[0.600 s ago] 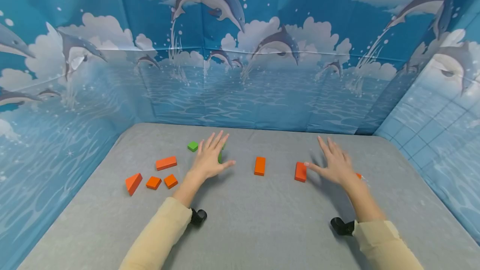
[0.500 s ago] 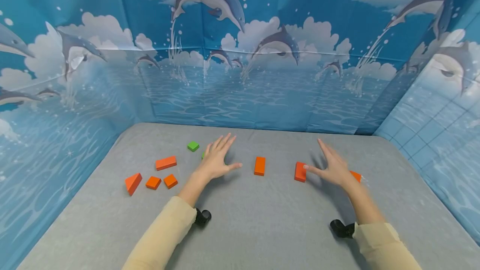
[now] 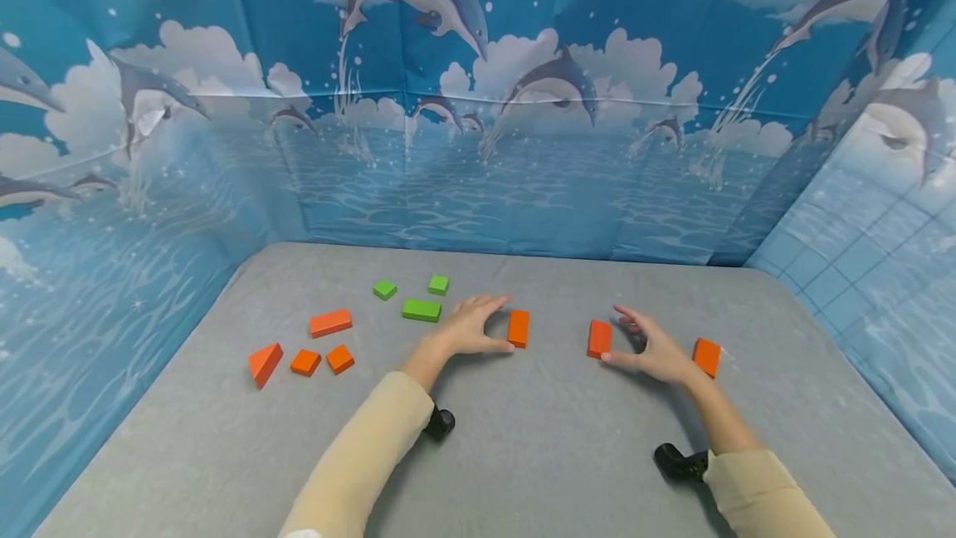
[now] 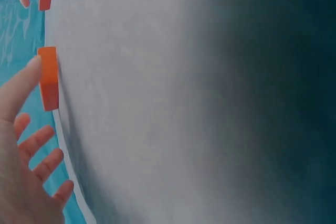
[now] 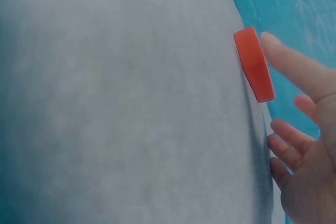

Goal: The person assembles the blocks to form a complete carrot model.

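Observation:
My left hand [image 3: 470,329] is just left of an orange rectangular block [image 3: 519,329], its thumb and fingers spread apart toward it. In the left wrist view the thumb overlaps the edge of that orange block [image 4: 49,80]; whether it touches cannot be told. Beside a red-orange rectangular block [image 3: 599,339] is my right hand [image 3: 656,351], thumb near the block's lower right corner and fingers loosely bent behind. The right wrist view has this red-orange block [image 5: 254,65] close to the thumb tip, with nothing gripped. Both blocks lie on the grey table.
Another orange block [image 3: 706,357] lies beside the right wrist. Green blocks [image 3: 421,310] sit behind the left hand. Farther left are a red-orange triangular block [image 3: 265,364], an orange-red bar [image 3: 331,323] and two small orange blocks [image 3: 305,364]. A dolphin-print curtain [image 3: 478,189] borders the grey table [image 3: 523,455].
My left hand has moved right and nearer to the orange block, uncovering the green blocks. My right hand has lowered beside the red-orange block, its fingers bending more. The blocks stay put.

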